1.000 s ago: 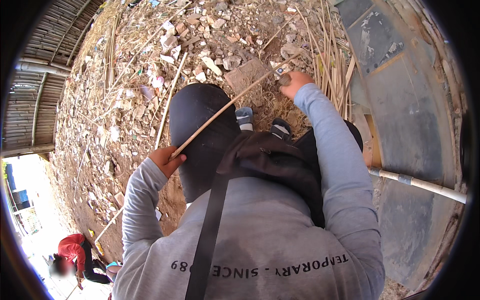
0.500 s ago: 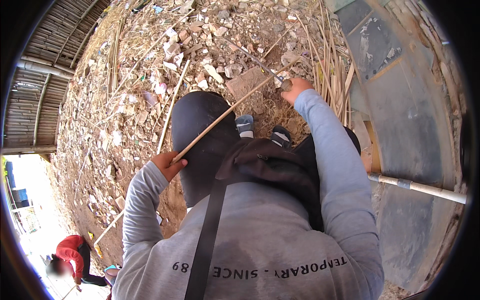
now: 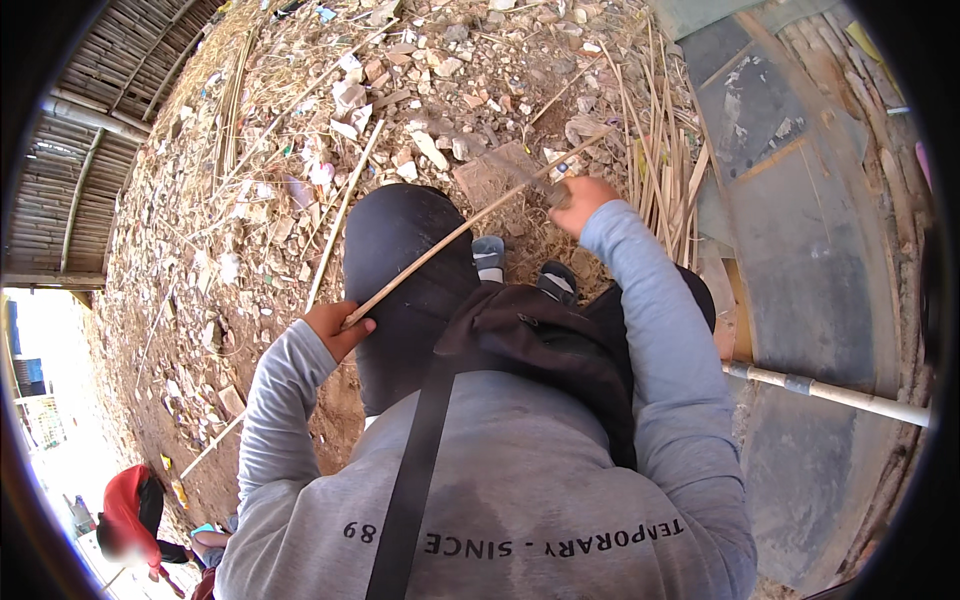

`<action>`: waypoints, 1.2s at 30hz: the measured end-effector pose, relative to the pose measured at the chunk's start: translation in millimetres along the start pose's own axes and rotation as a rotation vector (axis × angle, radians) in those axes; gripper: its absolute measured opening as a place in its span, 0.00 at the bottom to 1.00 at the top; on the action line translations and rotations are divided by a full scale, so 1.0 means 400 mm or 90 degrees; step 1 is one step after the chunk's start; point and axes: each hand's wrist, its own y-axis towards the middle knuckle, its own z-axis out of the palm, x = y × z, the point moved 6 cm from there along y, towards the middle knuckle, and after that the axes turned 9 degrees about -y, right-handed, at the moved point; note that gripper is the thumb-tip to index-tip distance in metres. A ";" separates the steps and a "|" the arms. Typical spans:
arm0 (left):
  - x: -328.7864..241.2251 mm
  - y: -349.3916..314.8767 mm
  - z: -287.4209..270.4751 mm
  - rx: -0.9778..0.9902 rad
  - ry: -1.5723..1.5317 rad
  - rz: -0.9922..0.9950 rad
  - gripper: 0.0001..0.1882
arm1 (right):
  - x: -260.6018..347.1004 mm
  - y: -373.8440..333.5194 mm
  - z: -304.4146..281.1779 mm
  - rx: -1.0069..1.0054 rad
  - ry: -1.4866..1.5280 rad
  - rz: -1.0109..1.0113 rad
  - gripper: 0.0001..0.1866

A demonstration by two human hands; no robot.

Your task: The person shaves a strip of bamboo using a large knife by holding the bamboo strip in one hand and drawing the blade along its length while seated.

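Note:
My left hand [image 3: 338, 328] is closed around a long thin bamboo strip [image 3: 440, 247], thumb on top, beside my left knee. The strip slants up and right across the dark trouser leg, its far end above the rubble. A pale length [image 3: 212, 447] showing beyond my left forearm lines up with it. My right hand [image 3: 582, 204] grips the short brown handle of a long, narrow knife [image 3: 535, 182]. Its blade is smeared by motion and crosses the strip near the far end; whether it touches cannot be told.
Stones, broken brick and litter cover the ground [image 3: 270, 235]. Split bamboo strips [image 3: 662, 160] lie right of my knife hand. Grey sheets [image 3: 800, 240] and a pale pole [image 3: 850, 398] stand at right. A person in red [image 3: 130, 510] bends at lower left, near a bamboo wall [image 3: 90, 180].
My right hand and the knife have moved slightly left and down along the strip, and the blade has blurred. My left hand keeps its hold on the bamboo strip.

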 end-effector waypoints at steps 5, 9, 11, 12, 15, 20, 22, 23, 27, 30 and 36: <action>0.002 0.016 0.009 0.003 -0.025 0.034 0.20 | 0.000 0.011 0.031 0.015 0.038 -0.081 0.20; -0.023 0.008 0.000 -0.021 0.010 0.016 0.19 | -0.026 0.018 0.018 -0.055 0.015 -0.034 0.21; -0.005 0.006 0.002 -0.032 -0.001 0.035 0.19 | 0.010 0.001 0.004 -0.010 0.026 -0.024 0.21; -0.006 0.001 0.005 -0.032 -0.008 0.054 0.19 | 0.007 -0.002 0.006 -0.005 0.028 -0.021 0.21; -0.017 0.006 -0.002 -0.007 0.004 0.016 0.19 | -0.028 0.021 0.038 0.059 0.018 -0.017 0.20; -0.011 0.010 -0.004 -0.026 0.002 0.031 0.18 | -0.061 0.028 0.007 -0.019 0.015 0.038 0.20; -0.002 0.005 0.001 -0.011 -0.007 0.012 0.18 | 0.003 -0.008 -0.005 0.035 -0.029 -0.012 0.21; -0.006 0.005 0.001 -0.008 -0.007 0.009 0.18 | -0.010 0.005 0.012 0.039 -0.028 -0.011 0.21; -0.031 0.006 -0.006 0.003 -0.055 0.020 0.19 | -0.058 0.020 0.023 0.080 0.017 0.038 0.25; -0.024 -0.003 -0.011 0.003 -0.067 0.019 0.19 | -0.089 0.042 0.017 -0.023 0.049 0.040 0.24; -0.023 0.003 -0.003 0.028 -0.030 -0.003 0.20 | -0.012 0.001 0.023 0.021 0.011 -0.021 0.18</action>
